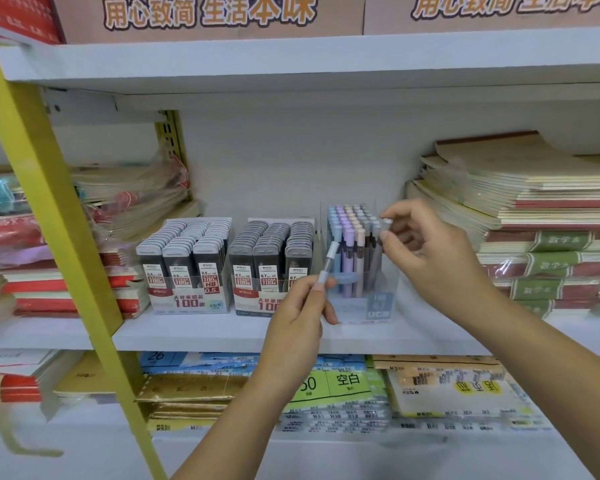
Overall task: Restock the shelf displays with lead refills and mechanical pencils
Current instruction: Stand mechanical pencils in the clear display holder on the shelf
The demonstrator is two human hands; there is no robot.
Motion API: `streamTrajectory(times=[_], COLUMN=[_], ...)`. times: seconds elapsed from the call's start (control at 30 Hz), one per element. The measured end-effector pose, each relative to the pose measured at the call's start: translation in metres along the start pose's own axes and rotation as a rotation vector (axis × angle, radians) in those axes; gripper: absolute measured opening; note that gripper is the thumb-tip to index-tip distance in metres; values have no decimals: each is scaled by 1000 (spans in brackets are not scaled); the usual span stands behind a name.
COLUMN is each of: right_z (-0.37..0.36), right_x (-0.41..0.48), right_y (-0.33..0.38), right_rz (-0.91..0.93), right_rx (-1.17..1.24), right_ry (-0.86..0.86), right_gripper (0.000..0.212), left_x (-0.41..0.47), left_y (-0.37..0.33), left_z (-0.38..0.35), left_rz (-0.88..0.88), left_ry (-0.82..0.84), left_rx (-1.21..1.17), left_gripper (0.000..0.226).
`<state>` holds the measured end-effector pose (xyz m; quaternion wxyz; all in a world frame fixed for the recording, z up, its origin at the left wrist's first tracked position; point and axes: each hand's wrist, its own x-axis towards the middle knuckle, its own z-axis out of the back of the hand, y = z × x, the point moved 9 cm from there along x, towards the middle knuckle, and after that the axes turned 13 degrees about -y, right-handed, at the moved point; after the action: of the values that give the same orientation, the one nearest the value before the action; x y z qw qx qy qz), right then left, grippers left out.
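The pencil box [361, 308] stands close to the front edge of the white shelf [205, 332]. Some room lies between it and the notebooks [534, 202] stacked to the right, and bare back wall rises above it to the upper shelf [291, 60]. Just beside it on the left sits the 0.7 lead box [253, 304], and past a narrow gap the 0.5 lead box [187, 301]. The left hand [302, 306] is in front of the seam between the pencil box and the 0.7 lead box. Its grip is closed round the lower end of a blue pencil [329, 259], which tilts up and right across the box's left front corner. The right hand [426, 251] comes in from the right, its grip pinching the top of a grey pencil [376, 263] that leans in the box's right front corner. A yellow post [42, 202] slants across the left, in front of bagged books [129, 202]. A lower shelf holds flat packs [347, 382].
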<state>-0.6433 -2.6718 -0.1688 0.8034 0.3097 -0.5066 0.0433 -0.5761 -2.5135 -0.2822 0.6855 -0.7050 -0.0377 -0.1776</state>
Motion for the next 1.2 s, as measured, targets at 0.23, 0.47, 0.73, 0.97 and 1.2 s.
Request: streamTrajectory(times=[0.23,0.47,0.73,0.97,1.2], right_z=[-5,-14,-23,28,35], right_x=[3,3,-31,-10,7], right_y=[-5,-11,15,9,15], right_rz=[-44,-39,-440,-388,-20], right_rx=[-23,-283,506,501,17], right_ry=[18,-2,53,-242,-149], right_gripper=[27,20,28,22,23], left_x=[2,-2,-6,-12,-12], left_y=[1,-9,-29,-50,-30], left_z=[-2,-1,-14,-8,-23], left_rz=[-30,-89,-176,-489,-687], left_ry=[-6,16,45,-138,-28], left_rx=[13,6,-18,373,800], left_gripper=[24,23,22,30,53])
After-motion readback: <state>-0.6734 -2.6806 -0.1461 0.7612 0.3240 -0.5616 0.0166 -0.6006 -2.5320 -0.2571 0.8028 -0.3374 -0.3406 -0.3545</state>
